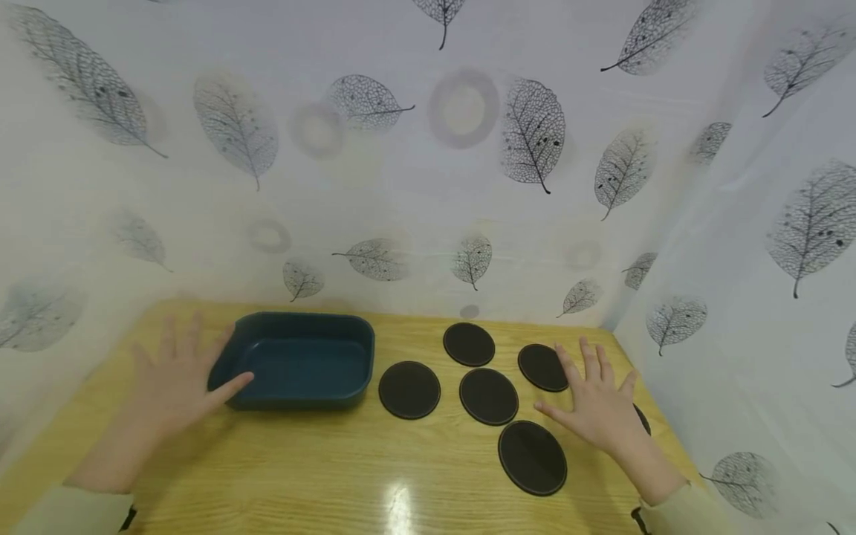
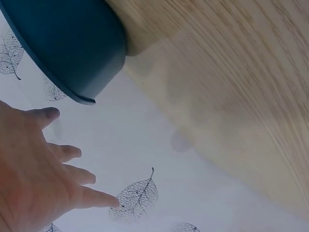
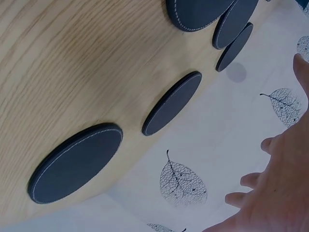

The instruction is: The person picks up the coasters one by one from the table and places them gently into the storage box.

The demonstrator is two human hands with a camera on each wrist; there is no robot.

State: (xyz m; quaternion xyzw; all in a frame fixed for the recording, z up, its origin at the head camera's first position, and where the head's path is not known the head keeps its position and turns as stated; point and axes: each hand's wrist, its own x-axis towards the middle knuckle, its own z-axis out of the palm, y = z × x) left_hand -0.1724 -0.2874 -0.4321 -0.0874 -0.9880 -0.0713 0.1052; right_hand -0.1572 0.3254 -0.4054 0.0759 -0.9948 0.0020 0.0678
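My left hand [image 1: 177, 379], fingers spread, is held over the left end of a dark blue rectangular bin [image 1: 301, 364]. In the left wrist view the spread fingers show beside the rim of that bin [image 2: 72, 43], holding nothing. My right hand [image 1: 598, 405] hovers with spread fingers above the right part of the table, among round black coasters with stitched edges. One coaster [image 1: 543, 367] lies just beyond its fingertips, and another [image 1: 642, 420] is mostly hidden behind the hand. In the right wrist view a stitched coaster [image 3: 77, 162] lies flat on the wood.
More black coasters lie flat in the middle: one by the bin [image 1: 409, 390], a back one [image 1: 469, 344], a centre one [image 1: 489, 397] and a front one [image 1: 532, 458]. The wooden table [image 1: 301, 468] meets a leaf-patterned white sheet [image 1: 414, 186] at the back and right.
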